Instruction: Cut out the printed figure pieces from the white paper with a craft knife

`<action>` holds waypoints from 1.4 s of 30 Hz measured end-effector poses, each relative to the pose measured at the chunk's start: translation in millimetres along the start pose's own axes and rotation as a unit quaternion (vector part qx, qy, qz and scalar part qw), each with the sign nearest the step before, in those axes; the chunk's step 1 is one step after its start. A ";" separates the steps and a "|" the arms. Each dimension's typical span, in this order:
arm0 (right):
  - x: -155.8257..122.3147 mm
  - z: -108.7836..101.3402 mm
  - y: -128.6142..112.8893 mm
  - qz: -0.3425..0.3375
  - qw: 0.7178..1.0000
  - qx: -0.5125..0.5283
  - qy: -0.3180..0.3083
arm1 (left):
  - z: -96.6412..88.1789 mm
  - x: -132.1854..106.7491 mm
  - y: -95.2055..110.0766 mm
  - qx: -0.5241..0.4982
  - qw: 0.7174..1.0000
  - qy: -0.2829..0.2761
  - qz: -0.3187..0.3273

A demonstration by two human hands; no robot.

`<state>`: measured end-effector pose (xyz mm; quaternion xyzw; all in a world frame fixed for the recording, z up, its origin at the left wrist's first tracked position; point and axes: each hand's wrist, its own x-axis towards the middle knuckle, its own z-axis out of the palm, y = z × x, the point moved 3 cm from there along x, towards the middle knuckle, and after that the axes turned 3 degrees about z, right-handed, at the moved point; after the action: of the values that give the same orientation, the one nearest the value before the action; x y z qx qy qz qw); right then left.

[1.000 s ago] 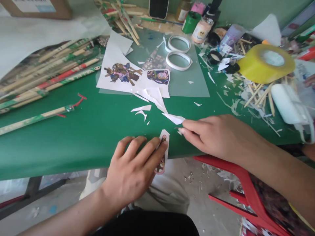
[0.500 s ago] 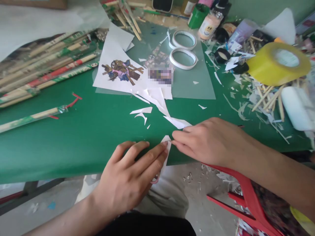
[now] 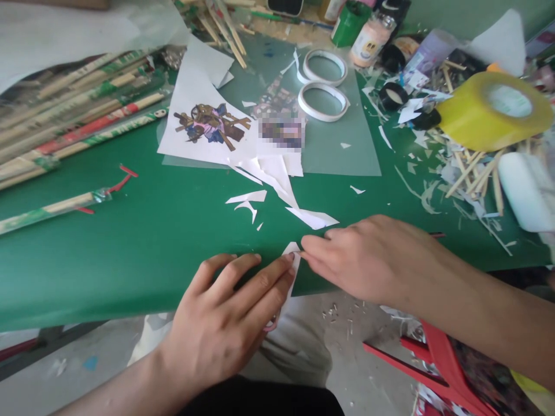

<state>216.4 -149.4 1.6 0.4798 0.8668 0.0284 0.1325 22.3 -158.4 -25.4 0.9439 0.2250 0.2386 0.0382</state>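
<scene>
My left hand lies with fingers stretched out at the front edge of the green table. Its fingertips press down a narrow white paper piece; a pinkish printed part of it shows below the fingers, and the thumb is hidden. Closed in a pinch, my right hand grips a thin pointed tool, whose tip meets the paper beside my left fingertips. What kind of tool it is I cannot make out. White paper offcuts lie just beyond the hands.
A white sheet with a printed figure lies behind, near two white tape rolls. Wrapped sticks fill the left. A yellow tape roll, a white bottle and scraps crowd the right. Below is a red chair.
The view has shifted slightly. Both hands keep nearly the same pose at the white paper piece, with the right hand's tool tip showing a little more.
</scene>
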 end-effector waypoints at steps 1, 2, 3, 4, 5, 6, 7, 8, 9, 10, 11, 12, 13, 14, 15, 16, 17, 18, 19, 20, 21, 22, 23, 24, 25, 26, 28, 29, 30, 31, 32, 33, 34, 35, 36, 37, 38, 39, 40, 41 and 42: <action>-0.5 0.0 -1.0 0.001 1.000 -0.002 0.000 | 0.3 -0.3 0.1 -0.001 1.000 0.000 0.002; -0.9 -0.1 -1.9 0.002 1.000 -0.004 0.003 | 0.5 -0.6 0.1 -0.002 1.000 0.000 0.002; -1.1 -0.2 -2.6 0.006 1.000 -0.005 0.006 | 0.7 -0.8 0.0 -0.003 1.000 0.000 0.002; -1.4 -0.4 -3.2 0.010 1.000 -0.007 0.009 | 0.8 -0.8 -0.1 -0.005 1.000 -0.001 0.001; -1.6 -0.5 -3.7 0.015 1.000 -0.008 0.011 | 0.9 -0.8 -0.2 -0.007 1.000 -0.002 0.001; -1.8 -0.8 -4.2 0.021 1.000 -0.010 0.013 | 0.8 -0.7 -0.1 -0.008 1.000 -0.003 0.001; -2.1 -1.0 -4.9 0.024 1.000 -0.011 0.014 | 0.7 -0.6 -0.1 -0.009 1.000 -0.003 0.001; -2.4 -1.2 -5.7 0.027 0.999 -0.014 0.015 | 0.7 -0.4 -0.1 -0.010 1.000 -0.003 0.000; -2.8 -1.4 -6.5 0.029 0.999 -0.018 0.017 | 0.7 -0.3 0.1 -0.011 1.000 -0.003 0.001; -3.2 -1.4 -7.3 0.032 0.999 -0.021 0.020 | 0.8 -0.3 0.1 -0.011 1.000 -0.004 0.001; -3.7 -1.2 -8.0 0.036 0.999 -0.023 0.021 | 1.1 -0.4 0.1 -0.010 1.000 -0.003 0.001; -4.2 -0.8 -8.6 0.040 0.999 -0.024 0.021 | 1.6 -0.4 0.0 -0.010 1.000 -0.005 0.000; -4.7 -0.3 -9.0 0.044 0.998 -0.023 0.022 | 2.1 -0.6 -0.2 -0.009 1.000 -0.004 0.001; -5.3 0.2 -9.3 0.049 0.998 -0.022 0.023 | 2.7 -0.7 -0.3 -0.010 1.000 -0.005 0.001; -5.9 0.8 -9.6 0.053 0.998 -0.022 0.022 | 3.1 -0.8 -0.5 -0.010 1.000 -0.003 0.002; -6.5 1.3 -9.9 0.056 0.998 -0.023 0.019 | 3.5 -0.8 -0.7 -0.010 1.000 -0.003 0.002; -7.1 1.6 -10.4 0.059 0.998 -0.026 0.016 | 3.8 -0.8 -0.9 -0.012 1.000 -0.001 0.002; -7.6 1.6 -11.0 0.063 0.998 -0.029 0.012 | 4.0 -0.8 -1.0 -0.013 1.000 -0.001 0.002; -8.0 1.2 -11.9 0.067 0.997 -0.031 0.010 | 3.9 -0.8 -1.0 -0.013 1.000 -0.001 0.002; -8.4 0.4 -13.1 0.071 0.997 -0.030 0.009 | 3.7 -0.7 -1.0 -0.013 1.000 -0.001 0.002; -8.6 -0.7 -14.7 0.075 0.997 -0.028 0.008 | 3.3 -0.6 -1.0 -0.013 1.000 0.000 0.002; -8.8 -2.1 -16.6 0.080 0.996 -0.025 0.009 | 2.9 -0.4 -1.0 -0.012 1.000 0.001 0.001; -8.9 -3.5 -18.7 0.087 0.996 -0.025 0.011 | 2.5 -0.3 -0.9 -0.011 1.000 0.003 0.001; -9.0 -5.0 -21.1 0.097 0.995 -0.025 0.014 | 2.2 -0.2 -0.9 -0.010 1.000 0.002 0.001; -9.2 -6.4 -23.6 0.107 0.994 -0.026 0.016 | 2.2 -0.2 -0.9 -0.009 1.000 0.001 0.000; -9.4 -7.8 -26.1 0.120 0.992 -0.027 0.020 | 2.4 -0.2 -0.8 -0.007 1.000 -0.001 0.000; -9.9 -9.9 -31.2 0.146 0.988 -0.030 0.025 | 3.1 -0.5 -0.4 -0.004 1.000 0.000 -0.002; -10.1 -10.7 -33.8 0.156 0.987 -0.031 0.025 | 3.5 -0.7 -0.1 -0.003 1.000 0.002 -0.002; -10.3 -11.3 -36.4 0.166 0.985 -0.031 0.022 | 3.9 -0.9 0.3 -0.003 1.000 0.003 -0.003; -10.4 -11.7 -38.7 0.176 0.984 -0.030 0.018 | 4.3 -1.2 0.7 -0.003 1.000 0.004 -0.004; -10.4 -12.0 -40.9 0.189 0.982 -0.026 0.012 | 4.5 -1.5 1.0 -0.002 1.000 0.004 -0.004; -10.4 -12.0 -42.8 0.204 0.979 -0.019 0.003 | 4.8 -1.8 1.3 -0.002 1.000 0.004 -0.003; -10.4 -11.8 -44.6 0.220 0.975 -0.010 -0.008 | 4.8 -2.2 1.5 0.000 1.000 0.004 -0.003; -10.3 -11.6 -46.3 0.237 0.971 -0.001 -0.019 | 4.7 -2.6 1.5 0.001 1.000 0.005 -0.003; -10.2 -11.3 -48.0 0.252 0.967 0.008 -0.029 | 4.6 -3.1 1.4 0.003 1.000 0.006 -0.003; -10.1 -11.1 -49.7 0.268 0.962 0.016 -0.039 | 4.4 -3.4 1.3 0.004 1.000 0.006 -0.003; -9.9 -11.0 -51.1 0.284 0.957 0.025 -0.049 | 4.3 -3.7 1.2 0.006 1.000 0.006 -0.002; -9.6 -10.9 -52.5 0.300 0.952 0.035 -0.058 | 4.3 -3.8 1.1 0.007 1.000 0.005 -0.001; -9.3 -11.0 -53.7 0.315 0.946 0.045 -0.068 | 4.3 -3.8 1.0 0.007 1.000 0.005 0.000; -9.0 -11.2 -54.8 0.329 0.940 0.054 -0.078 | 4.3 -3.6 0.9 0.007 1.000 0.005 0.000; -8.6 -11.5 -56.0 0.340 0.934 0.063 -0.087 | 4.3 -3.2 0.8 0.007 1.000 0.005 0.001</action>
<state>171.6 -185.8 4.5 0.7536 0.6372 -0.0243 0.1594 22.1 -160.4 -30.5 0.9430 0.2263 0.2421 0.0304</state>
